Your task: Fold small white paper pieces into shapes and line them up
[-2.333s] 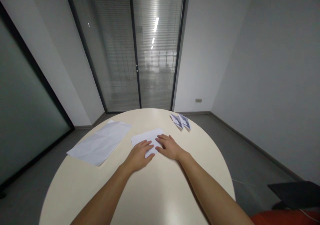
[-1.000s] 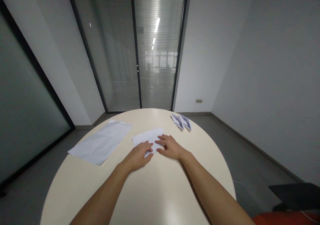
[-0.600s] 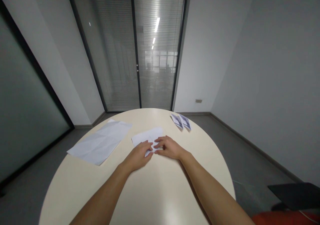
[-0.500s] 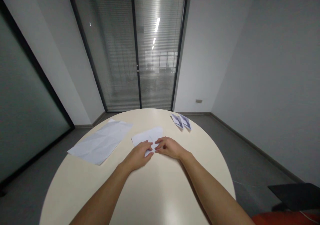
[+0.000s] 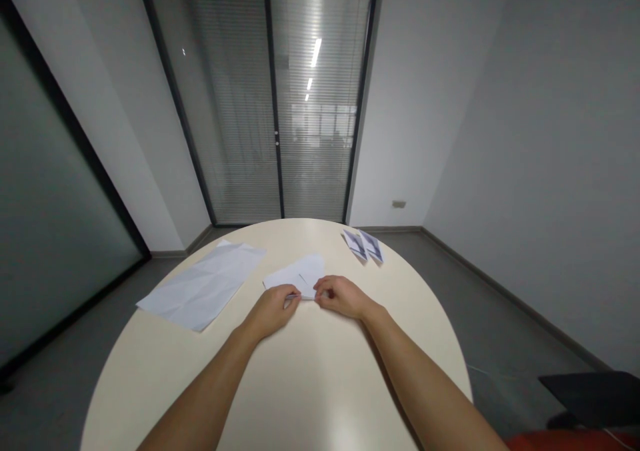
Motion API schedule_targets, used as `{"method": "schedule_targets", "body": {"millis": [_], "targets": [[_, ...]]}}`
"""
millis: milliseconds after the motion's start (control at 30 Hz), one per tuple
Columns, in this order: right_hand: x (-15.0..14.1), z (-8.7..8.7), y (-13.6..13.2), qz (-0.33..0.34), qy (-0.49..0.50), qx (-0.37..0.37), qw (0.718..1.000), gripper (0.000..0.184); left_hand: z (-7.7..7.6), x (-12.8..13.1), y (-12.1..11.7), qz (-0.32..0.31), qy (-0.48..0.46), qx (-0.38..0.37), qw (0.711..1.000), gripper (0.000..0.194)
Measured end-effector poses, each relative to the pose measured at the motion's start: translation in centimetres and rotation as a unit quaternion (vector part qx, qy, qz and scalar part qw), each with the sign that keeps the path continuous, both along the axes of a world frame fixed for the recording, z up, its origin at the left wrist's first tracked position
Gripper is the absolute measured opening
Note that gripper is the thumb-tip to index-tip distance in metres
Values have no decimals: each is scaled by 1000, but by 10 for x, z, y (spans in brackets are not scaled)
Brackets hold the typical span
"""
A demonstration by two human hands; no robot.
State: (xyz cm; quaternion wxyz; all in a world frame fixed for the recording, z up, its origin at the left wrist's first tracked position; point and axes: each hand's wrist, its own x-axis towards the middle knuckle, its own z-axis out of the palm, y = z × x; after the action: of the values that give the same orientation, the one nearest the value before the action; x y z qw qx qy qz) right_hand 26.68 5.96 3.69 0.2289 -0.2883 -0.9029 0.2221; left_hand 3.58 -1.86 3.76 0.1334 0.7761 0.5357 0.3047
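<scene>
A white folded sheet of paper [image 5: 296, 271] lies near the middle of the round table, a dark crease line showing on it. Its near edge is slightly raised between my hands. My left hand [image 5: 276, 307] pinches that edge on the left, thumb and fingers closed. On the right, my right hand [image 5: 341, 295] pinches the same edge with thumb and fingertips together. My fingers hide both near corners of the paper.
A larger creased white sheet [image 5: 205, 284] lies on the table [image 5: 300, 384] at the left. Two small folded papers [image 5: 363, 245] with dark markings stand near the far right edge. A dark flat object [image 5: 590, 394] is beyond the table at lower right.
My hands were lying spread on the paper; their fingers have closed into pinches at its near edge. That edge has lifted and folded away from me, uncovering more of the paper's surface.
</scene>
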Motion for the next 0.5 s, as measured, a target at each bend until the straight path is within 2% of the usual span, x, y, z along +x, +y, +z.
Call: {"method": "schedule_targets", "body": {"millis": [133, 267, 500], "targets": [[0, -1, 1, -6, 0, 10, 1000, 11, -2, -1, 3, 67, 45, 1, 997, 20], [-1, -4, 1, 1, 11, 10, 1000, 8, -9, -2, 7, 108, 82, -1, 991, 23], [-6, 3, -5, 15, 6, -17, 1000, 12, -21, -6, 14, 110, 42, 37, 992, 48]]}}
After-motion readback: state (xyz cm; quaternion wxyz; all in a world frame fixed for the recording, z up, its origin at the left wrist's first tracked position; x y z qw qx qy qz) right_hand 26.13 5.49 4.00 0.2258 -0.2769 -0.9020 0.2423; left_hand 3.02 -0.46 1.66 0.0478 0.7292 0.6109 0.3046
